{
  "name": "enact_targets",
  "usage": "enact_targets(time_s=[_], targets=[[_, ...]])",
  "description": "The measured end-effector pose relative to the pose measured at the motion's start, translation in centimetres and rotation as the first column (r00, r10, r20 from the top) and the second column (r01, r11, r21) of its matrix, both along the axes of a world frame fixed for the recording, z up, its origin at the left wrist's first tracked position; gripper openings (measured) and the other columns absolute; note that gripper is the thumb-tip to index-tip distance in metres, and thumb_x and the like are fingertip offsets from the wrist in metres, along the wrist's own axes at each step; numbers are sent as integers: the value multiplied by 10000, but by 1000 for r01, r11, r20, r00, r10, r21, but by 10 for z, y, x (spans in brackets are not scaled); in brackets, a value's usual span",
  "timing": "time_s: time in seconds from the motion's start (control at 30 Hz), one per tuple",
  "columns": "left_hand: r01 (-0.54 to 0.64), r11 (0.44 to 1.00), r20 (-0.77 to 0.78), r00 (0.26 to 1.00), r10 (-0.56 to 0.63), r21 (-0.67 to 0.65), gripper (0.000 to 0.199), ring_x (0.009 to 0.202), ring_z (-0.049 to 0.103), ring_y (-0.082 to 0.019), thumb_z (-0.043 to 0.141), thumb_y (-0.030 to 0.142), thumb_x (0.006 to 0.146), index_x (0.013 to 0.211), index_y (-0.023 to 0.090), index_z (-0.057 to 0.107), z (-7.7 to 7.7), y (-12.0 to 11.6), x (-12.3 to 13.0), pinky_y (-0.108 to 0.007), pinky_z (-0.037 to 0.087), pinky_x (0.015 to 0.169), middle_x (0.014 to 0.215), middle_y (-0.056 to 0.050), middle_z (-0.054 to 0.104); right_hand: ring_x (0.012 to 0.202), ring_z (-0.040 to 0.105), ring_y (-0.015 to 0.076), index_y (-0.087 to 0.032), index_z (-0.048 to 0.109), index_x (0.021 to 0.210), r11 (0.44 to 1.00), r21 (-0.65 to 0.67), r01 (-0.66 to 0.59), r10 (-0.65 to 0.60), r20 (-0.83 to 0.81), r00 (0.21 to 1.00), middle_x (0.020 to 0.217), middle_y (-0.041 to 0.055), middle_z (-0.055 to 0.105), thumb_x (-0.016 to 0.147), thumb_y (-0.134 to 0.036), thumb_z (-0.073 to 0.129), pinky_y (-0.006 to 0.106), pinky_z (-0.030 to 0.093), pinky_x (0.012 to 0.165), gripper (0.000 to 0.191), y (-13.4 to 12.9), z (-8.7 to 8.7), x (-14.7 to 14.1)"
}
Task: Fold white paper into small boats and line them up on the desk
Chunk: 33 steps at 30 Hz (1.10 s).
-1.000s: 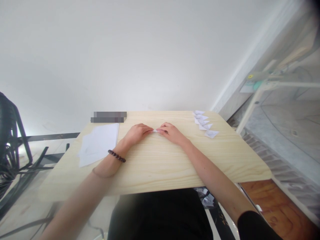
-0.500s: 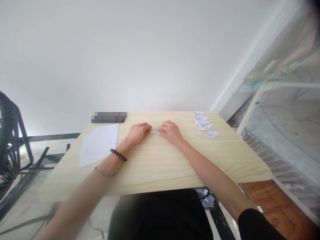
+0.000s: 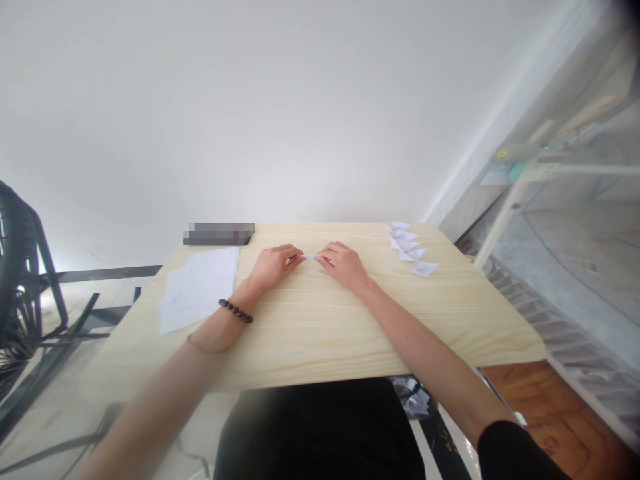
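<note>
A small folded piece of white paper (image 3: 310, 257) is held between my two hands above the middle of the table. My left hand (image 3: 277, 264), with a dark beaded bracelet at the wrist, pinches its left end. At the right end, my right hand (image 3: 341, 262) grips it between thumb and fingers. Only a narrow strip shows between the fingertips; the rest is covered by my fingers. Off to the right stand several folded paper boats (image 3: 410, 245) in a slanting row. Left of my left hand lie loose sheets of white paper (image 3: 200, 283).
The pale wooden table (image 3: 320, 333) reaches back to a white wall (image 3: 310, 120). A dark, partly blurred-out object (image 3: 217, 235) lies at its back left corner. A black chair (image 3: 30, 267) stands at the left, and a white metal frame (image 3: 510, 207) at the right.
The paper between my fingers has shifted slightly and shows a bit more of its lower side. Both hands keep their hold in nearly the same place.
</note>
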<state>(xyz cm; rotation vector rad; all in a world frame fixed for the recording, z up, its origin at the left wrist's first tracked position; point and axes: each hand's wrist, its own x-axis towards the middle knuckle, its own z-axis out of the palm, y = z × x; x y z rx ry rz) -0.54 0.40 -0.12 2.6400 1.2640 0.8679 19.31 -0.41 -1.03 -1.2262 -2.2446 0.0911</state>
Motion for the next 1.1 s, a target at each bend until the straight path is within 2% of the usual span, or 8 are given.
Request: enact_targets(time_s=[0.17, 0.4, 0.53, 0.63, 0.77, 0.83, 0.93, 1.1], targets=[[-69, 997, 72, 995, 71, -33, 286, 644, 542, -123, 382, 391, 835, 888, 201, 588, -2, 1, -1, -234, 392, 623, 856, -26, 632, 915, 503, 134, -235, 578, 998, 999, -52, -5, 1, -88, 996, 959, 24, 604, 865, -324, 338, 246, 365, 791, 288, -2, 2, 2], [89, 992, 193, 979, -69, -94, 274, 759, 561, -144, 409, 329, 815, 895, 182, 625, -2, 4, -2, -256, 440, 663, 917, -59, 631, 731, 532, 103, -191, 604, 962, 988, -139, -69, 32, -250, 968, 864, 33, 618, 848, -333, 361, 216, 387, 668, 304, 3, -4, 3], [126, 985, 270, 959, -90, -117, 225, 817, 564, -151, 443, 227, 764, 845, 171, 646, -6, 7, -2, -263, 458, 674, 957, -69, 619, 677, 516, 92, -173, 616, 928, 985, -152, -78, 28, -310, 950, 849, 41, 609, 804, -306, 443, 214, 398, 644, 251, 7, -8, 4], [148, 976, 238, 965, -107, -161, 247, 791, 560, -143, 455, 175, 723, 892, 165, 634, -7, 6, -3, -257, 455, 679, 976, -63, 609, 657, 512, 86, -176, 616, 922, 980, -171, -101, 42, -318, 947, 859, 36, 605, 767, -281, 499, 216, 406, 640, 221, 9, -11, 6], [139, 965, 102, 988, -118, -224, 457, 756, 547, -146, 478, 164, 687, 1142, 183, 503, -4, 1, -3, -271, 443, 695, 987, -58, 593, 682, 517, 90, -175, 617, 925, 985, -142, -99, 45, -341, 939, 840, 35, 603, 779, -273, 492, 216, 409, 646, 216, 9, -12, 6], [123, 965, 63, 992, -111, -230, 510, 790, 545, -160, 484, 176, 687, 1196, 189, 450, -3, -1, -3, -279, 436, 714, 1010, -63, 582, 673, 513, 90, -179, 621, 913, 988, -124, -87, 42, -333, 942, 826, 31, 598, 783, -273, 492, 219, 411, 652, 207, 8, -11, 6], [104, 972, 57, 994, -94, -210, 401, 846, 541, -179, 472, 258, 740, 1134, 191, 506, -3, -1, -2, -281, 424, 739, 984, -60, 593, 670, 510, 89, -184, 628, 880, 993, -86, -79, 49, -313, 948, 822, 27, 585, 788, -270, 488, 217, 411, 657, 187, 6, -9, 4], [93, 981, 40, 995, -87, -172, 276, 773, 554, -161, 404, 332, 811, 918, 176, 606, -7, 4, -2, -263, 419, 716, 854, -47, 618, 672, 519, 89, -176, 624, 848, 991, -82, -109, 81, -293, 953, 841, 30, 584, 781, -296, 499, 207, 408, 641, 186, 5, -11, 2]])
